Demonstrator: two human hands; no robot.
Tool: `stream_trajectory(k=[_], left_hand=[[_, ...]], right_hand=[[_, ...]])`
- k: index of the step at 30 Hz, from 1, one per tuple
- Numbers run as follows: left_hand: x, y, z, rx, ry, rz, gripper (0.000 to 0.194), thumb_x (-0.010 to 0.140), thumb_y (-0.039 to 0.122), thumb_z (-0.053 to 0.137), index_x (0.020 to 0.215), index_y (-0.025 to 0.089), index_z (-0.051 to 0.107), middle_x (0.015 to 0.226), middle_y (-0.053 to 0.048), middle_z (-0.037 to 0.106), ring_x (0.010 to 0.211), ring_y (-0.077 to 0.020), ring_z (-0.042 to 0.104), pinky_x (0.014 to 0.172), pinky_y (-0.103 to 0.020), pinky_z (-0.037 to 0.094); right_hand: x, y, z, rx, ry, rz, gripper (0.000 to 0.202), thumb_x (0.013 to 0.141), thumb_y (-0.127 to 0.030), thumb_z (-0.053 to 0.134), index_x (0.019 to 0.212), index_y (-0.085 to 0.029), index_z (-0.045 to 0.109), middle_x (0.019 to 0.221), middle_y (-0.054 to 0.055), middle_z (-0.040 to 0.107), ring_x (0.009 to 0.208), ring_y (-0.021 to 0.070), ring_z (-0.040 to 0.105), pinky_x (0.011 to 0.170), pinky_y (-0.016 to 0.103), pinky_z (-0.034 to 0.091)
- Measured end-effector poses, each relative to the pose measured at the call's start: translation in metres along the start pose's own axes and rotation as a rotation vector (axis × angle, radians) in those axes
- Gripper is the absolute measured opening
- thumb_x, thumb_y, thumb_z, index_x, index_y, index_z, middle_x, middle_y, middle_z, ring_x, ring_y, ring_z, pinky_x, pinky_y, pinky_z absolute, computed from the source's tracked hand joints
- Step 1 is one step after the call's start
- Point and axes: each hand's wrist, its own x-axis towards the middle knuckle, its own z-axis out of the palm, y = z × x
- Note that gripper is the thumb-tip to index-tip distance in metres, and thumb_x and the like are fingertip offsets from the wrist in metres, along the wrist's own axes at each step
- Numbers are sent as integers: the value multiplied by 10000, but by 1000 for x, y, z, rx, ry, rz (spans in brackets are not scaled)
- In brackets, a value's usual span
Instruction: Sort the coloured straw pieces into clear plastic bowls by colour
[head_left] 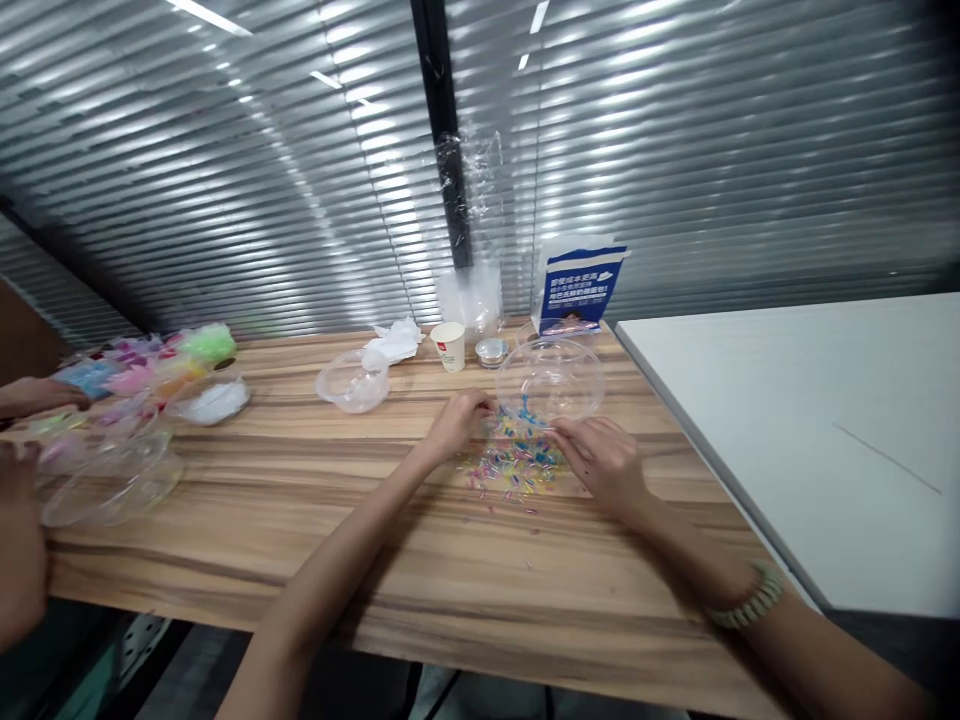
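Note:
A pile of small colourful pieces (517, 465), pink, yellow and blue, lies loose on the wooden table between my hands. Behind it stands a clear round bowl (551, 375). My left hand (459, 422) is at the pile's left edge, its fingers pinched together; whatever they hold is too small to make out. On the other side, my right hand (604, 462) is at the near right rim of the bowl, with thumb and fingers closed. What lies between those fingertips is not clear.
A paper cup (448, 347), a small round tin (491, 352) and a blue-and-white bag (581, 288) stand behind. Left are a clear bowl (354, 382), white tissue (397, 340) and colourful bundles (154, 362) near another person's hands (34, 398). A white board (810, 430) lies right.

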Motion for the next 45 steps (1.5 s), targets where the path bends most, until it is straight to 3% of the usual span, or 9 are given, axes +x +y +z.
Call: stream_trajectory(k=[16, 23, 27, 36, 41, 45], left_hand=[[3, 5, 0, -41, 326, -17, 162, 842, 47, 458, 827, 148, 584, 854, -48, 619, 853, -160, 563, 783, -265, 430], [5, 12, -3, -21, 493, 111, 184, 900, 92, 375, 904, 148, 551, 868, -56, 554, 815, -148, 528, 740, -254, 416], [4, 14, -5, -23, 509, 108, 209, 923, 119, 331, 951, 155, 535, 816, -38, 537, 735, -132, 516, 685, -241, 413], [3, 14, -6, -46, 542, 101, 144, 903, 110, 426, 968, 159, 544, 918, -66, 569, 879, -154, 544, 767, -255, 430], [2, 13, -4, -49, 541, 90, 144, 875, 97, 476, 981, 162, 550, 877, -52, 567, 805, -143, 544, 733, -250, 442], [3, 18, -12, -74, 622, 71, 101, 867, 130, 513, 943, 163, 569, 813, -36, 580, 757, -134, 550, 701, -243, 448]], right_hand=[[-1, -3, -3, -6, -30, -44, 99, 840, -157, 613, 937, -141, 613, 750, 49, 687, 651, 150, 623, 637, 265, 456], [1, -5, -5, -15, -35, -62, 92, 836, -158, 617, 924, -129, 615, 741, 60, 681, 644, 159, 615, 634, 274, 456], [2, -10, -6, 16, -28, -49, 90, 822, -129, 627, 910, -126, 612, 742, 63, 682, 651, 161, 619, 637, 275, 460], [2, -19, -7, 64, -29, -50, 112, 813, -105, 633, 915, -133, 600, 742, 62, 686, 643, 154, 620, 637, 272, 465], [3, -21, -8, 74, -27, -47, 120, 812, -96, 629, 920, -136, 598, 733, 59, 680, 648, 154, 613, 633, 271, 459], [1, -20, -6, 55, -20, -55, 106, 820, -100, 618, 918, -137, 598, 715, 53, 671, 619, 146, 590, 624, 272, 448]])
